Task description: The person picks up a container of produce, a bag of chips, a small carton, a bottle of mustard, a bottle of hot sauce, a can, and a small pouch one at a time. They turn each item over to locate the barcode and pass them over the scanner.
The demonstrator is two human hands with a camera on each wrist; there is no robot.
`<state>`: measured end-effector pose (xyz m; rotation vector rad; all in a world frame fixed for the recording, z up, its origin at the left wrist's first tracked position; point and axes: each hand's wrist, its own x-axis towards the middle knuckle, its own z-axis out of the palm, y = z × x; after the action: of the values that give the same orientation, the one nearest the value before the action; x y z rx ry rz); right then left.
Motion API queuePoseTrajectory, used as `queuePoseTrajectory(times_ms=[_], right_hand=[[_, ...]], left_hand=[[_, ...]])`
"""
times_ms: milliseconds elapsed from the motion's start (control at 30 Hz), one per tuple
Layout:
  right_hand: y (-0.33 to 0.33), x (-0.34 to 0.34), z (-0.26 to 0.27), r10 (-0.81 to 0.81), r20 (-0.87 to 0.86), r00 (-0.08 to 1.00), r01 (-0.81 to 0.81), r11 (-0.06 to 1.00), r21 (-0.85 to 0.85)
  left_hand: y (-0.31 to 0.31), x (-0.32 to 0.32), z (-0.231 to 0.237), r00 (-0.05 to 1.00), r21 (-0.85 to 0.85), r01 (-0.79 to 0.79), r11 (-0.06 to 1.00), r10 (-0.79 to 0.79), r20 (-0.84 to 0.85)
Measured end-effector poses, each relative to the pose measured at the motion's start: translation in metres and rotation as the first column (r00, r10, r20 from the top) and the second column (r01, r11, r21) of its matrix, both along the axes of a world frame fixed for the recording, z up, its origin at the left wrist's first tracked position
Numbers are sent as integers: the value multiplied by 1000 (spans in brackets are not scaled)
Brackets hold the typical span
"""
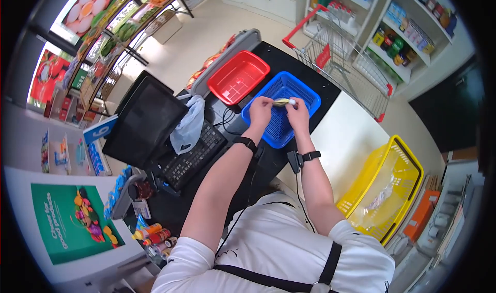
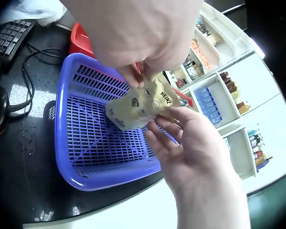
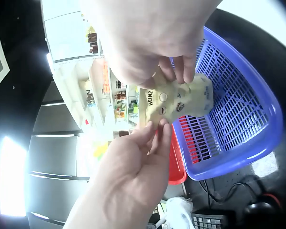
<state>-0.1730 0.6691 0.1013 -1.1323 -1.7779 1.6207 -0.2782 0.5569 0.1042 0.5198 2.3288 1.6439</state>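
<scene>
A pale yellow Heinz pouch (image 1: 279, 102) is stretched between my two hands, over the blue plastic basket (image 1: 316, 94). My left hand (image 1: 261, 116) pinches one edge of it with thumb and fingers. At the opposite edge, my right hand (image 1: 298, 117) grips the pouch beside a small white part. In the left wrist view the printed face of the pouch (image 2: 133, 107) shows, its lower end hanging over the basket's slotted inside. The right wrist view shows the same printed face on the pouch (image 3: 181, 102), partly covered by the fingers of my right hand (image 3: 157, 43).
A red tray (image 1: 238, 78) stands beyond the blue basket. To the left are a monitor (image 1: 147, 122), a keyboard (image 1: 191, 153) and a plastic bag (image 1: 188, 125). A yellow basket (image 1: 385, 189) sits at the right, and a shopping cart (image 1: 341, 60) stands past the counter.
</scene>
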Motion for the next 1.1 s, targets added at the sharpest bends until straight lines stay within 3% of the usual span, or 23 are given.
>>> queuePoseTrajectory(times_ms=[167,267,300,400,533,800,900,1067,1100], right_hand=[[-13,13,13,117,48,992,-125,972,201],[-34,22,46,128,-127,984,-127,992,11],[-42,27,60,142,-121,983,-140,990,23],[-77,33,106,208,-290,934,-250,961,-116],[-134,41,148,350,-376,858,-430,890,-152],[-246,45,139,599,-276,752,-651,741,-166],[-279,47,127,659,-184,730,-683,716,-144],[-313,57,118,749,-64,660,-752,658,-46],[-317,59,117,753,-59,655,-756,653,-48]], left_hand=[[-30,25,35,998,118,-2,993,10,-64],[-57,43,63,997,181,22,983,-8,-81],[-68,52,74,997,193,9,981,6,-77],[-117,72,116,982,232,15,973,30,-188],[-187,98,154,969,314,-95,945,160,-187],[-325,160,139,933,348,-272,897,334,-131],[-360,185,119,953,442,-301,845,274,126],[-401,202,73,891,440,-448,779,346,294],[-405,199,67,806,506,-573,645,333,489]])
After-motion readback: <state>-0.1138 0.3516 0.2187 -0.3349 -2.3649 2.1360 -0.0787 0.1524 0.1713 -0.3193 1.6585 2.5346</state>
